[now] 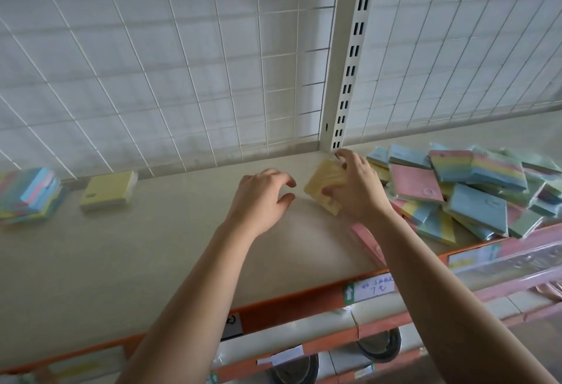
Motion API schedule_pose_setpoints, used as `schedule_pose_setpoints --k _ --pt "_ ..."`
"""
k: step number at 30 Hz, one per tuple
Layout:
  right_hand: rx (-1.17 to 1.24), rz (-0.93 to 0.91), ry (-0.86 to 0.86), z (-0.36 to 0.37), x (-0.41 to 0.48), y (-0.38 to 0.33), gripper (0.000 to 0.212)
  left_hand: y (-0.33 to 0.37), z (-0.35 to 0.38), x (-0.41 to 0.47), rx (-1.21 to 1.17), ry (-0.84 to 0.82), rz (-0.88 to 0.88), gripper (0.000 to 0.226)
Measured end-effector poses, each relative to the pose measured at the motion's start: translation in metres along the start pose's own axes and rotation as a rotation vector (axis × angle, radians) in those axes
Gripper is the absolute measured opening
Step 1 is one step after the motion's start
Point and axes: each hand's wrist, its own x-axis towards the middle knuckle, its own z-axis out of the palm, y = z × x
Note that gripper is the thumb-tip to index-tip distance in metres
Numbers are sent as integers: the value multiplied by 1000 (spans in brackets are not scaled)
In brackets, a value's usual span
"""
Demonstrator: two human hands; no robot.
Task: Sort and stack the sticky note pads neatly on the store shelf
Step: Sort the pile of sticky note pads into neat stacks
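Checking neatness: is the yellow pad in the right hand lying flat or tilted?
Tilted: the right hand holds the yellow pad askew, one corner toward the shelf.

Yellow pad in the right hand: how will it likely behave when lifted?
The yellow pad looks thick and square, so it is probably stiff and light. What looks like glossy wrap could make it slippery in the right hand. Held tilted, it would likely drop flat, not roll.

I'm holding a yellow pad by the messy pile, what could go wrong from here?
1. The right hand grips the yellow pad tilted; it might slip while carried to the yellow stack.
2. The right forearm passes over a pink pad near the front edge of the shelf, beside the loose pile; pulling back could knock pads off.
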Motion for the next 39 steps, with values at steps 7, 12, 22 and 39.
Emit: schedule_pose_setpoints --k 7,12,22,39 --pt "74 -116 189 -25 -6 11 36 23 12 9 3 -36 26 23" --pt "100 -155 267 -49 -11 24 22 46 24 17 -1 -87 75 25" --pt "26 -156 433 -85 -21 67 22 89 48 40 44 -227 173 36" --pt "-7 -138 467 -90 -25 88 24 112 48 60 63 -453 68 75"
